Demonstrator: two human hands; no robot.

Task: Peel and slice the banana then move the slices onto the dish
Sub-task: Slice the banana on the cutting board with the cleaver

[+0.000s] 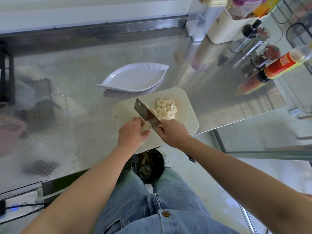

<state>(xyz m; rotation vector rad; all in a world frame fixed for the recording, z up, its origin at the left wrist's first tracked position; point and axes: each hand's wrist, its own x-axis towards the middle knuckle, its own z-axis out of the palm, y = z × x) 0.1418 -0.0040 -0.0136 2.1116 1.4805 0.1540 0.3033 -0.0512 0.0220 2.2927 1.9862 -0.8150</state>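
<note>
On the board (pixel 185 105), left hand (pixel 130 132) holding banana stub (pixel 146 127), cut end rightward, right hand (pixel 173 130) gripping cleaver (pixel 146 113).

Your left hand (pixel 130 132) grips the peeled banana stub (pixel 146 127) on the cream cutting board (pixel 184 105). Your right hand (pixel 173 132) holds the steel cleaver (pixel 146 114) against it. Right of the blade lie round pale slices (pixel 166 108); the white leaf-shaped dish (pixel 133 78) stands just behind.

Embossed steel counter (pixel 76 78) catching soft daylight, steel ledge (pixel 101 31) along its far edge, pale wall (pixel 67 10) beyond, dark rack (pixel 6 73) far left, sauce bottles (pixel 278 65) and white containers (pixel 219 31) far right, pale floor (pixel 219 179) near right, black bin (pixel 148 166) below.
</note>
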